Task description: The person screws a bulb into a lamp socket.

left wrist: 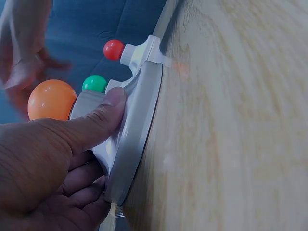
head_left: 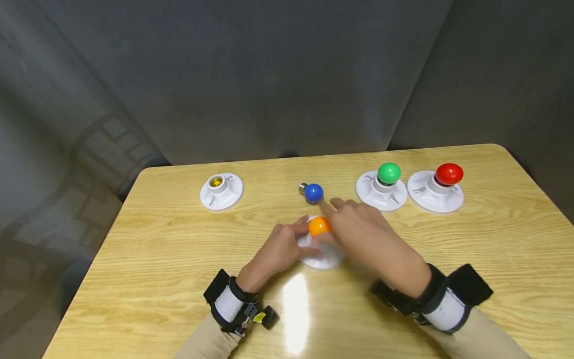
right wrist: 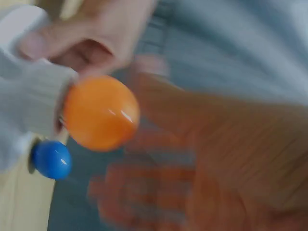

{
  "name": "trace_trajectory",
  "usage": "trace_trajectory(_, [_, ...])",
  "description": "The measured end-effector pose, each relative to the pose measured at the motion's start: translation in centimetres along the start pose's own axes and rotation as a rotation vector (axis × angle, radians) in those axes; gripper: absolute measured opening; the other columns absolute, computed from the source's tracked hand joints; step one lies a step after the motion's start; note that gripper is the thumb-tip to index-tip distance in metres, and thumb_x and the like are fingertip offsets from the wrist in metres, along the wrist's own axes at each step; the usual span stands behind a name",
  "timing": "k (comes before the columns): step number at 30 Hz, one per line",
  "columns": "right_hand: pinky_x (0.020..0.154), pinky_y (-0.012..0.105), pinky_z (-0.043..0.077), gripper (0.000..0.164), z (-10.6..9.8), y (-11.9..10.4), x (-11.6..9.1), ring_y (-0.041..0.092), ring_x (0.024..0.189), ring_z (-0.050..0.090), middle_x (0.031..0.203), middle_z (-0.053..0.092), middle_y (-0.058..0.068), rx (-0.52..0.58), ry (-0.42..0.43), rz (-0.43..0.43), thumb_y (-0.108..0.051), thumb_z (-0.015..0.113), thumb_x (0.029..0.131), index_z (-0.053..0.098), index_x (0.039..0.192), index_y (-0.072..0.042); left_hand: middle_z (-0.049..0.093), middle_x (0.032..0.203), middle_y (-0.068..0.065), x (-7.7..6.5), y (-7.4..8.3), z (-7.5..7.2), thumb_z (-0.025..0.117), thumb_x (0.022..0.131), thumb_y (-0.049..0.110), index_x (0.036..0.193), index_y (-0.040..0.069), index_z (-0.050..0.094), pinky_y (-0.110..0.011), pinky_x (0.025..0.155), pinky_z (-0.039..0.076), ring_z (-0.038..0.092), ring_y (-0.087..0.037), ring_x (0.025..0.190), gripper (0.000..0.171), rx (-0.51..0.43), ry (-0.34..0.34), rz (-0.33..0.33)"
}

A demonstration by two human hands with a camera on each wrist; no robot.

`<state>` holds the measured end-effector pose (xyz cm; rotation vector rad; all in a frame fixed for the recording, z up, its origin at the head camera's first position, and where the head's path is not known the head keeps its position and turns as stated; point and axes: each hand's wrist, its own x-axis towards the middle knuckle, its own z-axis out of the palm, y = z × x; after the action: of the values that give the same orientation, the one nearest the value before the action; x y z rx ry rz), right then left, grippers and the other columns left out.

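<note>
An orange light bulb (head_left: 319, 226) sits in a white lamp holder (head_left: 329, 258) with a round base on the table. My left hand (head_left: 279, 245) grips this holder's base, thumb on the near side, as the left wrist view shows with its thumb (left wrist: 103, 113) against the rim. Beside the bulb, my right hand (head_left: 365, 229) is blurred by motion. In the right wrist view its loosely spread fingers (right wrist: 139, 185) appear apart from the orange bulb (right wrist: 101, 113). A blue bulb (head_left: 314, 193) lies on its side just behind the holder.
To the right, a green bulb (head_left: 389, 173) and a red bulb (head_left: 449, 174) stand in white holders. At the left is another white holder (head_left: 230, 193) with its brass socket uncovered. A dark curtain (head_left: 278, 80) hangs behind the wooden table (head_left: 157, 279).
</note>
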<state>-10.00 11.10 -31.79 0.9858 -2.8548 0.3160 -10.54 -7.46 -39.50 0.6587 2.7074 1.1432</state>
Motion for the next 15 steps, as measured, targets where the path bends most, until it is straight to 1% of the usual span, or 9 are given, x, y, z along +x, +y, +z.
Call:
trace_trajectory(1, [0.068, 0.045, 0.060, 0.028, -0.3, 0.1, -0.1, 0.028, 0.083, 0.066, 0.108, 0.070, 0.015, 0.039, -0.036, -0.035, -0.012, 0.072, 0.086, 0.069, 0.113, -0.006, 0.060, 0.132, -0.016, 0.0, 0.0, 0.0, 0.083, 0.074, 0.029, 0.118, 0.014, 0.070, -0.050, 0.102, 0.047, 0.057, -0.025, 0.118, 0.049, 0.004, 0.001, -0.005])
trace_trajectory(2, [0.075, 0.047, 0.059, 0.038, -0.5, 0.2, -0.2, 0.029, 0.092, 0.065, 0.118, 0.067, 0.016, 0.091, -0.068, -0.068, -0.001, 0.071, 0.084, 0.066, 0.121, -0.009, 0.059, 0.134, -0.016, 0.0, 0.1, 0.0, 0.083, 0.074, 0.029, 0.119, 0.013, 0.070, -0.049, 0.102, 0.047, 0.057, -0.025, 0.118, 0.049, 0.011, 0.001, -0.008])
trace_trajectory(3, [0.080, 0.047, 0.058, 0.048, -0.7, 0.3, -0.2, 0.028, 0.096, 0.064, 0.122, 0.065, 0.015, 0.126, -0.095, -0.095, 0.007, 0.069, 0.081, 0.065, 0.125, -0.012, 0.059, 0.134, -0.015, 0.0, 0.1, 0.0, 0.083, 0.074, 0.030, 0.119, 0.013, 0.070, -0.049, 0.101, 0.048, 0.058, -0.025, 0.116, 0.050, 0.019, 0.000, -0.008])
trace_trajectory(4, [0.080, 0.046, 0.058, 0.050, -0.7, 0.4, -0.2, 0.026, 0.096, 0.064, 0.120, 0.066, 0.013, 0.151, -0.107, -0.115, 0.012, 0.067, 0.079, 0.066, 0.122, -0.013, 0.059, 0.134, -0.015, 0.0, 0.1, 0.0, 0.083, 0.074, 0.030, 0.120, 0.013, 0.069, -0.048, 0.100, 0.048, 0.058, -0.025, 0.116, 0.051, 0.028, 0.000, -0.006])
trace_trajectory(6, [0.069, 0.038, 0.059, 0.036, -0.4, 0.5, 0.0, 0.021, 0.082, 0.063, 0.101, 0.068, 0.008, 0.156, -0.109, -0.115, 0.007, 0.068, 0.081, 0.069, 0.113, -0.011, 0.059, 0.135, -0.015, 0.1, 0.1, 0.0, 0.083, 0.074, 0.031, 0.122, 0.013, 0.068, -0.051, 0.104, 0.045, 0.056, -0.026, 0.119, 0.054, 0.029, -0.003, -0.005])
trace_trajectory(7, [0.063, 0.036, 0.057, 0.028, -0.3, 0.5, 0.2, 0.019, 0.074, 0.061, 0.092, 0.066, 0.007, 0.151, -0.100, -0.105, 0.002, 0.070, 0.082, 0.070, 0.108, -0.009, 0.054, 0.138, -0.016, 0.1, 0.2, 0.0, 0.083, 0.074, 0.032, 0.125, 0.015, 0.066, -0.053, 0.107, 0.040, 0.052, -0.027, 0.123, 0.056, 0.035, -0.005, -0.007])
trace_trajectory(9, [0.053, 0.030, 0.051, 0.016, 0.1, 0.4, 0.3, 0.016, 0.062, 0.054, 0.080, 0.061, 0.004, 0.151, -0.083, -0.075, -0.008, 0.072, 0.084, 0.069, 0.099, -0.007, 0.054, 0.138, -0.015, 0.1, 0.2, 0.0, 0.082, 0.074, 0.033, 0.128, 0.018, 0.064, -0.058, 0.108, 0.036, 0.049, -0.027, 0.126, 0.059, 0.035, -0.011, -0.008])
trace_trajectory(11, [0.048, 0.028, 0.047, 0.015, 0.3, 0.2, 0.5, 0.015, 0.057, 0.050, 0.075, 0.057, 0.005, 0.163, -0.076, -0.054, -0.015, 0.072, 0.085, 0.067, 0.093, -0.005, 0.053, 0.138, -0.016, 0.1, 0.2, 0.0, 0.082, 0.074, 0.034, 0.128, 0.019, 0.064, -0.061, 0.109, 0.033, 0.047, -0.027, 0.127, 0.060, 0.036, -0.010, -0.012])
trace_trajectory(15, [0.046, 0.028, 0.045, 0.018, 0.5, -0.1, 0.5, 0.015, 0.054, 0.048, 0.071, 0.055, 0.005, 0.165, -0.071, -0.037, -0.020, 0.071, 0.086, 0.062, 0.085, -0.004, 0.053, 0.138, -0.016, 0.1, 0.2, 0.0, 0.082, 0.074, 0.035, 0.127, 0.020, 0.065, -0.062, 0.108, 0.033, 0.048, -0.027, 0.127, 0.058, 0.037, -0.006, -0.014])
